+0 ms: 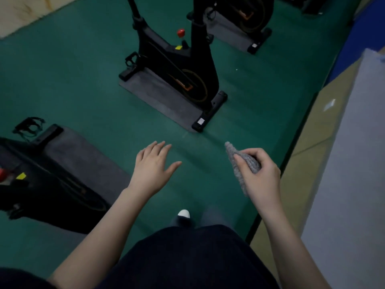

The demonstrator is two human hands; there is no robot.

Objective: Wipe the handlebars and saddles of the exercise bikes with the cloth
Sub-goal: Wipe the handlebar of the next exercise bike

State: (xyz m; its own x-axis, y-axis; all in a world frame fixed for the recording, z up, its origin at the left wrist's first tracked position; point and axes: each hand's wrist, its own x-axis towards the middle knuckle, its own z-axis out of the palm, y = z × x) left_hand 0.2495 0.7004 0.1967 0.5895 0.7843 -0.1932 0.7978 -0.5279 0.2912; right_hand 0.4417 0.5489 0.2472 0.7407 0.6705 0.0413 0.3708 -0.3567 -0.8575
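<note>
My right hand [259,176] holds a grey knitted cloth [241,163] over the green floor, fingers closed around it. My left hand [153,165] hovers palm down with its fingers spread and nothing in it. A black exercise bike [177,65] with a red knob stands ahead of me on a grey mat. Its handlebars and saddle are out of the frame. A second black bike [48,184] lies at my left, only its lower body showing. A third bike [243,15] stands farther back.
Green floor [83,80] covers the room. Grey mats [154,94] lie under each bike. A pale wall or panel [350,163] and a tan strip run along the right side. My white shoe tip [184,213] shows below my hands.
</note>
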